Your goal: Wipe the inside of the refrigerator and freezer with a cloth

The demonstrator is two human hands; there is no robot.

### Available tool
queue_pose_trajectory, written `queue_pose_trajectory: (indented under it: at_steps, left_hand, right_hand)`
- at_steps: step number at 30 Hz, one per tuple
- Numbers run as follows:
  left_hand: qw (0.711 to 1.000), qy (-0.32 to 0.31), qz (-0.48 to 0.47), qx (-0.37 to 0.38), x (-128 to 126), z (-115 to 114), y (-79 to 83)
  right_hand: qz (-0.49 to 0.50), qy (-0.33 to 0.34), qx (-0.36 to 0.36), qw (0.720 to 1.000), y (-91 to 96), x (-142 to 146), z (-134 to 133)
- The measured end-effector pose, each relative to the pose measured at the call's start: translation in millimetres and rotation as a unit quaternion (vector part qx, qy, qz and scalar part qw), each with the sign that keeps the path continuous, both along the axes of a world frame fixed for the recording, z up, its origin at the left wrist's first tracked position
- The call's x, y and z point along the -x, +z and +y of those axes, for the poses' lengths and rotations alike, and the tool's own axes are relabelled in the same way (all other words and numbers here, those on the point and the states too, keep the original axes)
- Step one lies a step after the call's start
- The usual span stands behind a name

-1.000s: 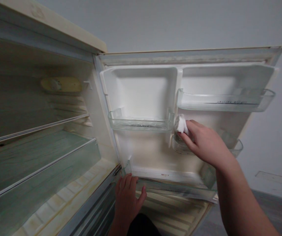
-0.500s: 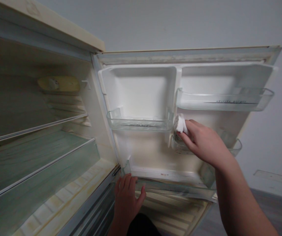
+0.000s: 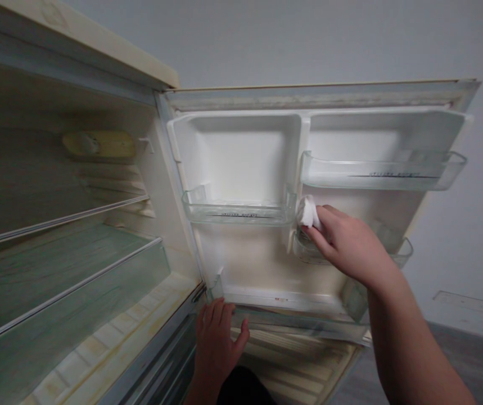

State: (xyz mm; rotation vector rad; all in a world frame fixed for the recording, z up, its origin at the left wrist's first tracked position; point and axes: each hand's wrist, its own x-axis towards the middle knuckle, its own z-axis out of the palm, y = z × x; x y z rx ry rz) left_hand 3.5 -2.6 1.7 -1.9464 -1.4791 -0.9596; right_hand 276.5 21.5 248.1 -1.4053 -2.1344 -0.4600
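My right hand (image 3: 346,239) is closed around a bunched white cloth (image 3: 307,212). The cloth is at the divider between the door compartments of an open fridge, just above the small lower right door shelf (image 3: 311,253). That shelf is partly hidden behind my hand and wrist. Lower down, my left hand (image 3: 218,337) rests at the left end of the clear bottom door rack (image 3: 292,320), fingers stretched and thumb apart, holding nothing. The inner face of the fridge door (image 3: 241,247) is white with yellowish stains, and small reddish spots mark its lower ledge.
Two more clear door shelves sit higher, one on the left (image 3: 241,214) and one on the right (image 3: 376,173). To the left are the fridge interior's glass shelf (image 3: 59,270), a greenish drawer front (image 3: 81,301) and a yellowed lamp cover (image 3: 102,144). A grey wall (image 3: 308,39) stands behind the door.
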Motion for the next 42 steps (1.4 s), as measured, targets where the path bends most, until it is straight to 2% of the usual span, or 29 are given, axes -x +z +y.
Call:
queue_pose_trajectory:
  at_steps: [42]
  left_hand:
    - [1.000,-0.006,0.001,-0.006,0.5,0.7,0.1]
  right_hand:
    - [0.002,0.001,0.002,1.000,1.1,1.0,-1.2]
